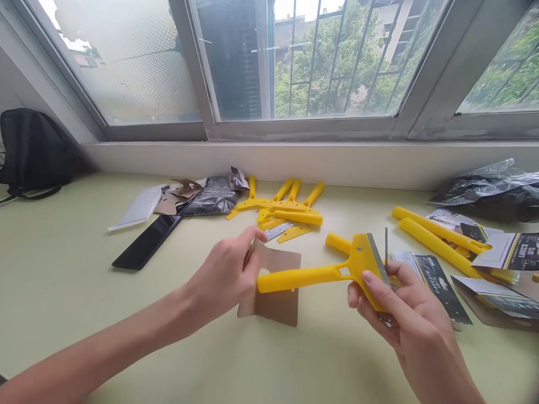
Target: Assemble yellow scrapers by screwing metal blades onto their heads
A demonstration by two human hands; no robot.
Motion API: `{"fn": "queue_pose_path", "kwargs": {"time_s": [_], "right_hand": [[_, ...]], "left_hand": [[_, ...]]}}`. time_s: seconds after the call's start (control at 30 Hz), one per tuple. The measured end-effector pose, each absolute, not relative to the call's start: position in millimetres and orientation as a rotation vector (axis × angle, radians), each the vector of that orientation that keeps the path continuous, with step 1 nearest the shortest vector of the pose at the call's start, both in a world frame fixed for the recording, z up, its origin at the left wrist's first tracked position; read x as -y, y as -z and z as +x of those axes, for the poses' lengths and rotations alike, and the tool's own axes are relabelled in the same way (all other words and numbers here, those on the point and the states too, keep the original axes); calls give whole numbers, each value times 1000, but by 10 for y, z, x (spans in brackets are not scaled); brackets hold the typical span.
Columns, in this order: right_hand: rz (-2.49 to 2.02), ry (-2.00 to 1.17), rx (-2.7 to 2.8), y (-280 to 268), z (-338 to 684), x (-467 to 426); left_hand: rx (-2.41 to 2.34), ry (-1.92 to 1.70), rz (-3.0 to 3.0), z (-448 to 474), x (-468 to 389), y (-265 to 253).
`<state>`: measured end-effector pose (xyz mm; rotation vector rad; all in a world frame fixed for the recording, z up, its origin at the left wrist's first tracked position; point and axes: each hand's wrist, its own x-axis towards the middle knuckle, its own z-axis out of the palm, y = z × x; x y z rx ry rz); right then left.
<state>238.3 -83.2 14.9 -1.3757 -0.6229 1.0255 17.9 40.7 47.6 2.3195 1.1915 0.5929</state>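
Observation:
My left hand [229,266] pinches a creased brown cardboard piece [278,306] by its upper left part, over the table. In my right hand [421,320] is a yellow scraper [307,276], gripped near its head, with a metal blade along the right edge. Its handle points left and passes in front of the cardboard. A thin metal rod [386,247] sticks upward by my right fingers; its lower end is hidden. Just behind the scraper lies a yellow handle [338,242], partly covered.
Several yellow scraper parts [290,205] lie by the wall. At left are a black phone [147,242], a black plastic bag [210,196] and a backpack [33,148]. Yellow tubes [438,244], printed cards [442,286] and a clear-wrapped black bundle [492,193] are at right.

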Motion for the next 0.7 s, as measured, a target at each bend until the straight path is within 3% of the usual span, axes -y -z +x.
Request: {"fn": "queue_pose_path", "kwargs": {"time_s": [0.17, 0.4, 0.57, 0.7], "right_hand": [[-1363, -991, 615, -145, 2380, 835], [-1386, -1247, 774, -65, 2181, 804], [-1425, -1113, 771, 68, 2302, 780], [-1520, -1061, 809, 165, 2571, 739]], "left_hand": [[-1152, -545, 2264, 148, -358, -588], [-898, -616, 1952, 451, -288, -594], [-674, -577, 1600, 867, -281, -565], [-755, -687, 1907, 820, -258, -410]]}}
